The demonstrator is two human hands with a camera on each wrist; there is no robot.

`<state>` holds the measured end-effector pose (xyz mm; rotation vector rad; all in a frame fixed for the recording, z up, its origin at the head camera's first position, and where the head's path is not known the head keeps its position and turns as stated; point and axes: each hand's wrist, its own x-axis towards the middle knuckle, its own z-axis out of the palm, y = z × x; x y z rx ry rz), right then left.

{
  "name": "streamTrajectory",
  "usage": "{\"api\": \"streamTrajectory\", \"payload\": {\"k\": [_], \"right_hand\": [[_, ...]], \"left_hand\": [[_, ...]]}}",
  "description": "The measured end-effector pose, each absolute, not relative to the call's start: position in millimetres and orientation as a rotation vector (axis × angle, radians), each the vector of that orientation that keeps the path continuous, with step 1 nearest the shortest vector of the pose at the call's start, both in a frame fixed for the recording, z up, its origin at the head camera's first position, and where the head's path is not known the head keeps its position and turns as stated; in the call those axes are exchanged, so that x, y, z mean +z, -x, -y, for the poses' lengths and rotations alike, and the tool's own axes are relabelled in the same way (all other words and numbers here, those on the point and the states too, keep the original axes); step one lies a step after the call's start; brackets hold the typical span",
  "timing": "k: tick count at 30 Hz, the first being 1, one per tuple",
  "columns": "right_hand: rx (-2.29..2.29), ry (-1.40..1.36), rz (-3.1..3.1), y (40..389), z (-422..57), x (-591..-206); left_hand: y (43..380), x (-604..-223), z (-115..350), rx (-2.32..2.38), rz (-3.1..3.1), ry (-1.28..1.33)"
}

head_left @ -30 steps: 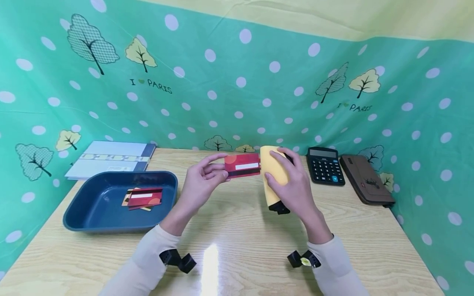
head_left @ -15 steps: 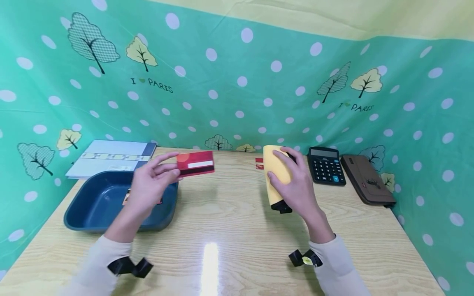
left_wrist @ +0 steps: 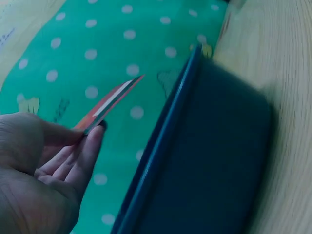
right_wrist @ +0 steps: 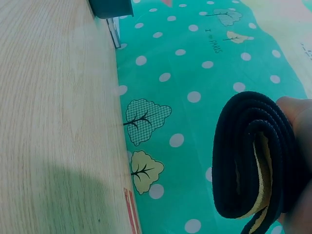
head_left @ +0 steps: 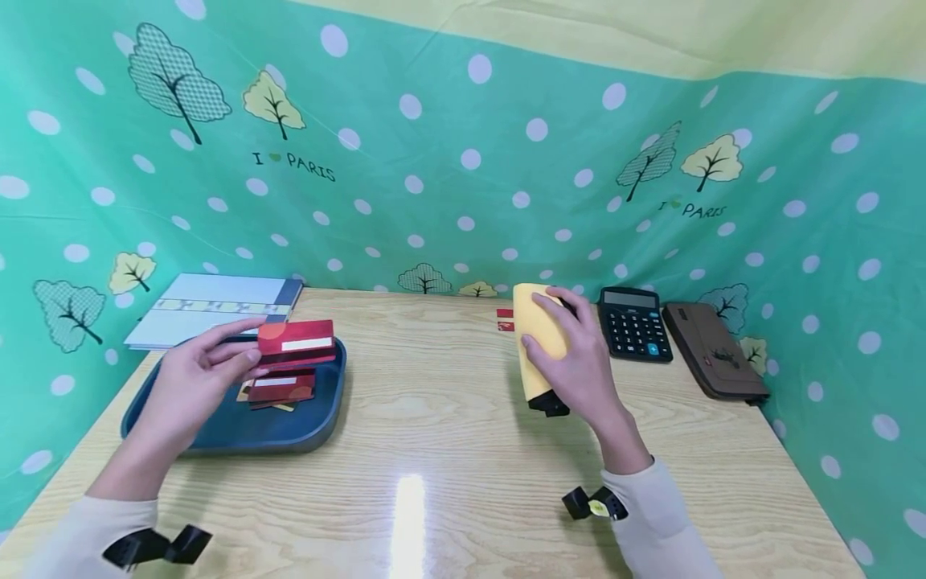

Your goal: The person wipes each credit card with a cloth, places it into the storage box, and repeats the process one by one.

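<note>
My left hand (head_left: 191, 378) pinches a red card (head_left: 297, 344) with a white strip between thumb and fingers, holding it over the blue basin (head_left: 333, 406). Inside the basin, beneath the held card, lies a small pile of red and yellowish cards (head_left: 280, 390). In the left wrist view, the held card (left_wrist: 111, 103) shows nearly edge-on, above the basin's rim. My right hand (head_left: 575, 354) grips a folded yellow cloth-like piece (head_left: 537, 338) with black ends. From the right wrist, its black folded layers (right_wrist: 239, 161) show, with yellow between them.
Near the table's back edge lies a small red-and-white piece (head_left: 505, 320), left of the yellow bundle. A black calculator (head_left: 635, 326) and a brown zip case (head_left: 716, 351) stand at the right. Behind the basin is a pale blue folder (head_left: 217, 310). A dotted curtain (head_left: 463, 145) backs the table.
My left hand has carried the red card leftward, away from the yellow bundle, to above the basin. My right hand stays in nearly the same place, gripping the bundle.
</note>
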<state>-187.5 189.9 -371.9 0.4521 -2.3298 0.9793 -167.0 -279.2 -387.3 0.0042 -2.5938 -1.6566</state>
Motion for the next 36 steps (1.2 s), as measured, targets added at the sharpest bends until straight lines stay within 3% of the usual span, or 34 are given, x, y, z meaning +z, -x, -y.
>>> {"api": "streamTrajectory", "payload": {"k": [13, 36], "right_hand": [[0.983, -0.467, 2.327, 189.7, -190.5, -370.3], [0.991, -0.46, 2.331, 187.7, -191.4, -370.3]], "left_hand": [[172.3, -414.9, 324.9, -1.941, 2.579, 0.074], [179.3, -417.9, 326.0, -1.76, 2.648, 0.084]]}}
